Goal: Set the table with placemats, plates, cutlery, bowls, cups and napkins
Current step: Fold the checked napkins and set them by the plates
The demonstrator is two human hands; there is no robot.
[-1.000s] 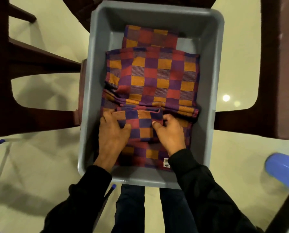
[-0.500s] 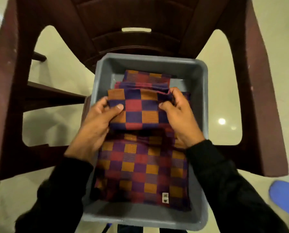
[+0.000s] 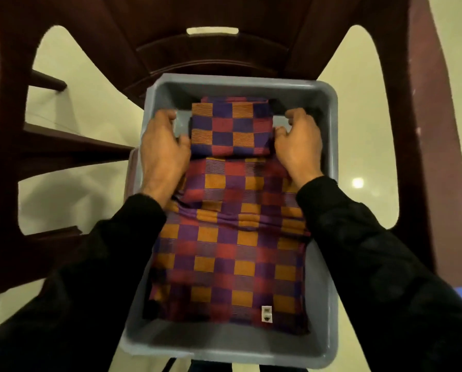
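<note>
1. Small folded checked cloth (image 3: 231, 129), napkin or placemat not certain, lying in the upper centre of the frame, at the far end of a grey plastic tub (image 3: 329, 167) set on a dark maroon plastic chair (image 3: 211, 30).
2. Flanked by both hands: left hand (image 3: 162, 146) touching its left edge, right hand (image 3: 297, 143) touching its right edge, about equally near.
3. Grip state: fingers of both hands curled at the cloth's sides and down toward the tub floor, seemingly cupping its ends; whether the fingertips are underneath it cannot be told.
4. Long axis of the small cloth running left to right across the frame, straight between the two hands.
5. Lower down the frame, a larger folded checked cloth (image 3: 229, 251) filling the tub, with the small one overlapping its far edge.
6. Likely next move: a straight lift upward with both hands kept level, clear of the far tub wall just beyond.
</note>
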